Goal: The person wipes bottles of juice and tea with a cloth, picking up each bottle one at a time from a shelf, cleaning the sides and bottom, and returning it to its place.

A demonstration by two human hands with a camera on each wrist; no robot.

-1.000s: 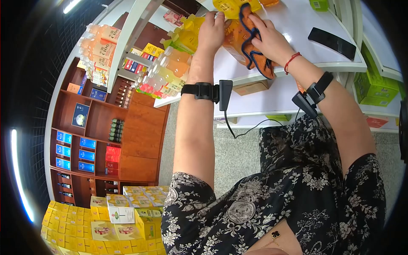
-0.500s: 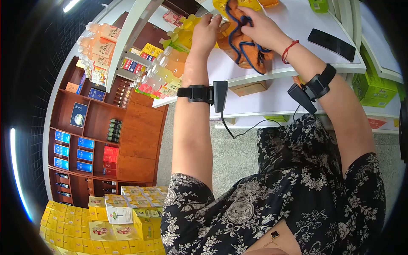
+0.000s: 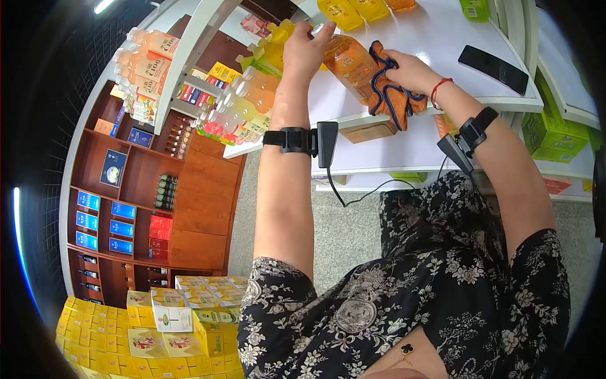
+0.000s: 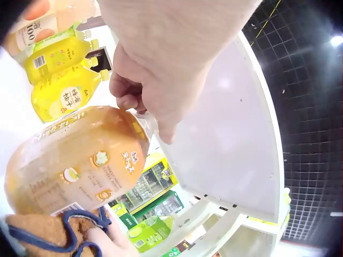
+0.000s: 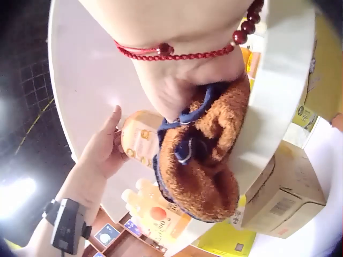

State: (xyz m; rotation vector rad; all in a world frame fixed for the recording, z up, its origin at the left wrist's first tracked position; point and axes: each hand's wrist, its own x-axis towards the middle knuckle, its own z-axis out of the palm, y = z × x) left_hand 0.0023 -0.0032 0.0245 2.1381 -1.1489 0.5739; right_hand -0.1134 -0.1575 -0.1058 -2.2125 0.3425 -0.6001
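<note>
My left hand (image 3: 305,55) grips a large bottle of orange drink (image 3: 353,68) by its neck end, so the cap is mostly hidden. Tilted over the white shelf (image 3: 442,47), the bottle shows printed labels and a barcode in the left wrist view. In my right hand (image 3: 413,72) is a bunched orange cloth (image 3: 394,104) with navy edging. Its fluffy folds (image 5: 206,171) hang below the fingers in the right wrist view. The cloth lies along the bottle's lower end, overlapping it in the left wrist view.
A black phone (image 3: 493,66) lies on the shelf to the right. Yellow drink bottles (image 4: 64,93) and pale orange ones (image 3: 259,88) stand at the left. Below the shelf board sits a brown carton (image 3: 369,131), with green boxes (image 3: 555,129) further right.
The cloth has moved up the bottle and left, then back right and down to its base end, uncovering more label. My left hand has shifted slightly left, still holding the bottle's neck.
</note>
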